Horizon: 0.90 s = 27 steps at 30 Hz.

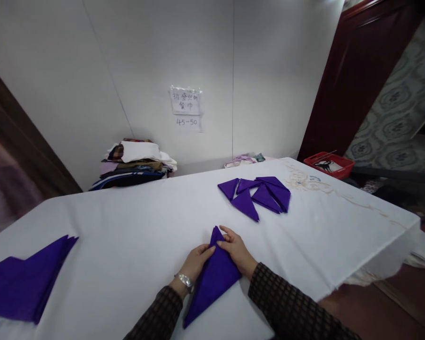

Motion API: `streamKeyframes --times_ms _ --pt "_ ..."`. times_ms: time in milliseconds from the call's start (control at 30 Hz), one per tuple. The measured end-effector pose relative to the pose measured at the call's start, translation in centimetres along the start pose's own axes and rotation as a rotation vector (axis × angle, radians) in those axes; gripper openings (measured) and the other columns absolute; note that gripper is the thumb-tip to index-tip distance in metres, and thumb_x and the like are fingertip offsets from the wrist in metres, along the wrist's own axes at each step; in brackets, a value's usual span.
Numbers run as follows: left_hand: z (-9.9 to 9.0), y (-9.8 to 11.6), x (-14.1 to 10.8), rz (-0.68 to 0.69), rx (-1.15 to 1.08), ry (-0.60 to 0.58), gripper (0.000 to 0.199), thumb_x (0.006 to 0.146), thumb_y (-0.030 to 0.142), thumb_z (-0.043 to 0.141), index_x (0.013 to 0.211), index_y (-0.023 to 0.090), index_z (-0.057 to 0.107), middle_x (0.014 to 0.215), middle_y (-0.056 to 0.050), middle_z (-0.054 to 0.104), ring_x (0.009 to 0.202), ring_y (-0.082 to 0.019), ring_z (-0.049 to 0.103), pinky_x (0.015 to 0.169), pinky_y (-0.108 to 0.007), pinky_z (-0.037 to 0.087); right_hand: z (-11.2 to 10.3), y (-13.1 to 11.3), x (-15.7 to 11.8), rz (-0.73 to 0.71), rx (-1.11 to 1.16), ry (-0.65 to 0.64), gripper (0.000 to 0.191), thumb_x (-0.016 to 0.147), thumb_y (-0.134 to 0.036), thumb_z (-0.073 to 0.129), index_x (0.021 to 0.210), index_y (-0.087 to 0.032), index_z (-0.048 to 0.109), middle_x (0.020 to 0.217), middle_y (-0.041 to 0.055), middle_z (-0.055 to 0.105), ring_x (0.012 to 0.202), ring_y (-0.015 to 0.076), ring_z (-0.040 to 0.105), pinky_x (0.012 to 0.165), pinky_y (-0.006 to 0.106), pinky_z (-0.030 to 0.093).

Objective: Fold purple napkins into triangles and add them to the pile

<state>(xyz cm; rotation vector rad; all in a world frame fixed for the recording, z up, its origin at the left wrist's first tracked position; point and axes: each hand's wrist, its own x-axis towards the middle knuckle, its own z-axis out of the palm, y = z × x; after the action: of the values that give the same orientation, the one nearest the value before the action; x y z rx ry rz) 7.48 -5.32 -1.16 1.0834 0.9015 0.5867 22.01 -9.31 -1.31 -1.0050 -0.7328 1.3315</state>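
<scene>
A purple cloth [216, 278], folded into a long triangle, lies on the white-covered table [127, 241] in front of me, its narrow tip pointing away. My left hand [195, 262] holds its left edge near the tip, thumb on top. On the right edge, my right hand [236, 249] pinches the cloth below the tip, thumb on top and index finger reaching past it. Several folded purple triangles [245, 204] lie grouped farther back, right of centre. At the left edge rests a stack of purple cloth [24, 283].
Piled clothes [134, 163] stand by the wall at the back left, with a smaller pale heap [241, 161] at the back centre. A red basket [343, 166] is beyond the table's right back edge. A paper sign [187, 108] hangs on the wall.
</scene>
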Motion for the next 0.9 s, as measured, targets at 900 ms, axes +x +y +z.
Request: streamKeyframes --times_ms 900 --pt "0.6 -0.9 1.1 0.114 0.139 0.028 0.035 0.062 0.051 0.065 0.066 0.018 0.054 0.057 0.005 0.052 0.053 -0.010 0.044 0.054 -0.024 0.035 -0.4 -2.7 1.9 -0.021 -0.213 0.013 0.049 0.063 -0.033 0.075 0.108 -0.019 0.062 0.066 -0.0053 0.055 0.059 0.0098 0.049 0.058 0.024 0.037"
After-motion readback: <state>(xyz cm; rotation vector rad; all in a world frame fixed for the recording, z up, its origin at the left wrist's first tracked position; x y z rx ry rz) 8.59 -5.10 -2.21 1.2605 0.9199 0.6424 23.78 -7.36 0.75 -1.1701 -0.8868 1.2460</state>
